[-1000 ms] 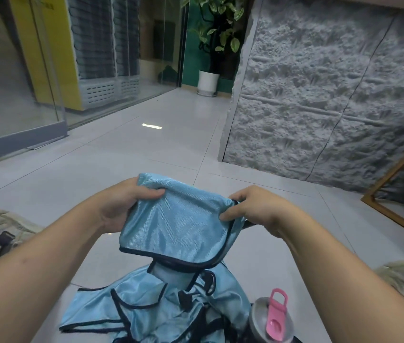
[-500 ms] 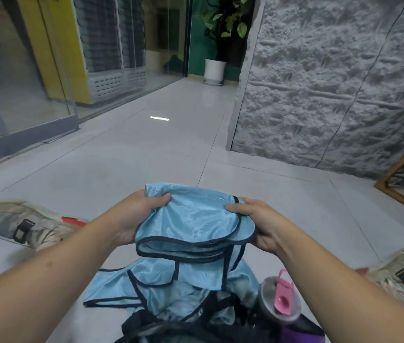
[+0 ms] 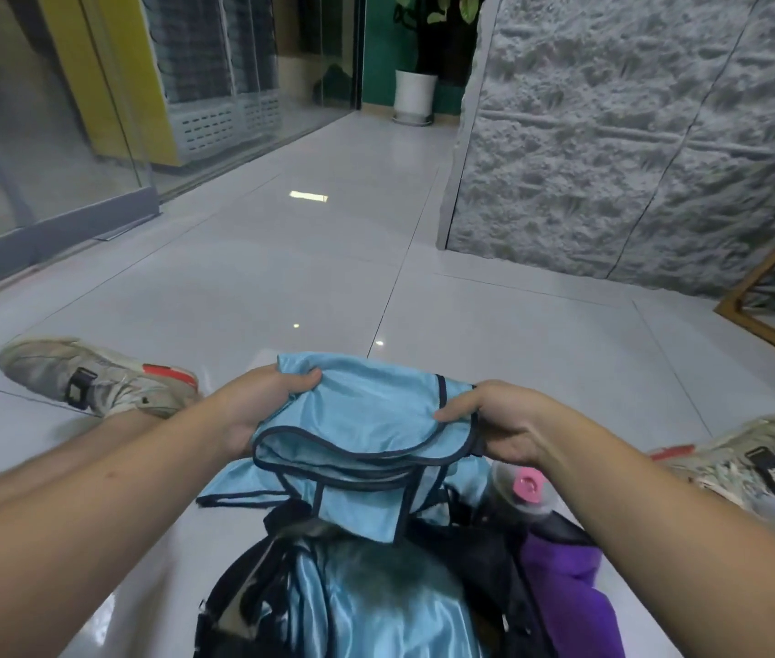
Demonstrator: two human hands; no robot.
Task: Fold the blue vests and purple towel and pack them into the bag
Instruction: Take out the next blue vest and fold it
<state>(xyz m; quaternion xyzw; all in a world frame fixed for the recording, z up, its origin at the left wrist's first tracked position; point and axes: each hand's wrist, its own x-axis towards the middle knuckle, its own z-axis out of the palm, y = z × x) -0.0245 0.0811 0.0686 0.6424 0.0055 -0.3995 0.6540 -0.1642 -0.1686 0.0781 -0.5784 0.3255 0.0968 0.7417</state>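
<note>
- Hanging above the open bag, a folded light-blue satin vest with dark navy trim (image 3: 366, 434) is held up between both hands.
- Its left edge is gripped by the left hand (image 3: 262, 406), thumb laid on top and fingers curled beneath the cloth.
- Its right edge is pinched by the right hand (image 3: 499, 422), thumb on top over the navy binding.
- A black fabric bag (image 3: 485, 562) is seen directly below, its mouth open.
- More shiny light-blue vest fabric (image 3: 352, 605) is seen inside the bag.
- A purple towel (image 3: 570, 591) is bunched at the bag's right side.
- A grey bottle with a pink cap (image 3: 525, 486) is seen just under the right wrist.
- Two worn pale sneakers (image 3: 91, 377) are rested on the glossy white tiled floor (image 3: 257, 277), one on each side.
</note>
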